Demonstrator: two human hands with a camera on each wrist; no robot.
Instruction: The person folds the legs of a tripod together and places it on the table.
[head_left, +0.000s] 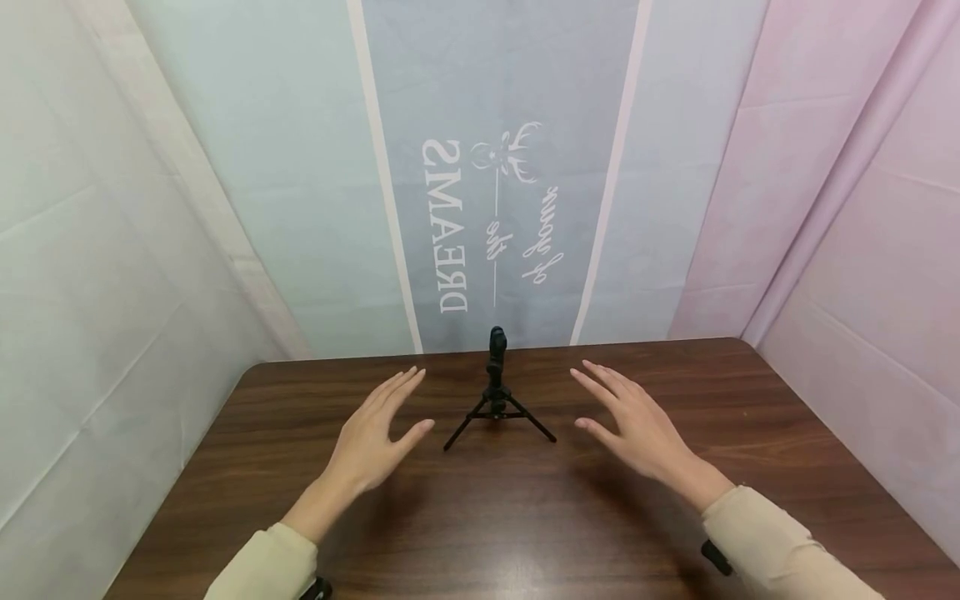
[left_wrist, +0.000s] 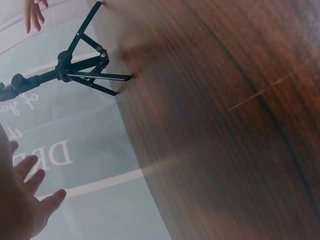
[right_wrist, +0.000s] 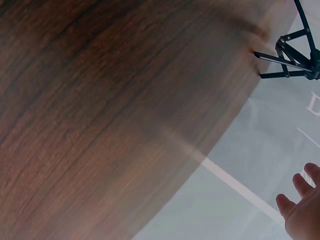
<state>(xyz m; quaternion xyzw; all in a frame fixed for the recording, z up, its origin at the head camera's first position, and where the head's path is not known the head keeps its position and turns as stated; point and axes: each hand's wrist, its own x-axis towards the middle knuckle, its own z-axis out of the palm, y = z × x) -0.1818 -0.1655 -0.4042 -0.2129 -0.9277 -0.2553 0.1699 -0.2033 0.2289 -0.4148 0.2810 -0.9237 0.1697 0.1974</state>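
A small black tripod (head_left: 496, 392) stands upright on the brown wooden table, its legs spread. To its left, my left hand (head_left: 375, 433) hovers over the table, fingers extended and thumb apart, holding nothing. My right hand (head_left: 637, 421) mirrors it on the other side, fingers straight and also bare of any object. Both hands are apart from the tripod. From the left wrist, the tripod (left_wrist: 65, 67) appears beyond the fingers (left_wrist: 35, 182), with its upper end cut off. Part of the tripod (right_wrist: 295, 60) shows at the edge of the right wrist view, above the right fingertips (right_wrist: 302, 185).
The dark wood-grain table (head_left: 495, 517) reaches back to a hanging cloth (head_left: 495, 67) with mirrored white lettering. Pale cloth walls (head_left: 97, 250) stand at both sides. Black wrist devices (head_left: 716, 557) show beneath the light sleeves (head_left: 780, 533).
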